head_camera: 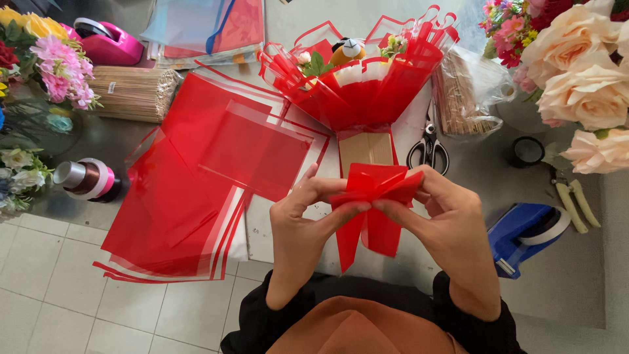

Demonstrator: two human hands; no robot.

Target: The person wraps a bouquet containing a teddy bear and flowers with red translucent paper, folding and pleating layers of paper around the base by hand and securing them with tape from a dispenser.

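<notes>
My left hand point(303, 221) and my right hand point(445, 223) both pinch a red ribbon bow point(375, 190) in front of my chest; its two tails hang down between my wrists. Beyond the bow lies a small bouquet wrapped in red translucent paper point(360, 88), with a few small flowers and a round toy figure at its top. Its stem end points toward me over a brown card piece point(367, 149).
Loose red wrapping sheets point(209, 177) spread at left. Scissors point(428, 151) lie beside the bouquet. A blue tape dispenser point(524, 236) sits at right, a pink one point(108, 42) at back left. Ribbon rolls point(88, 178), bundled sticks point(134, 94) and artificial flowers point(580, 72) ring the grey table.
</notes>
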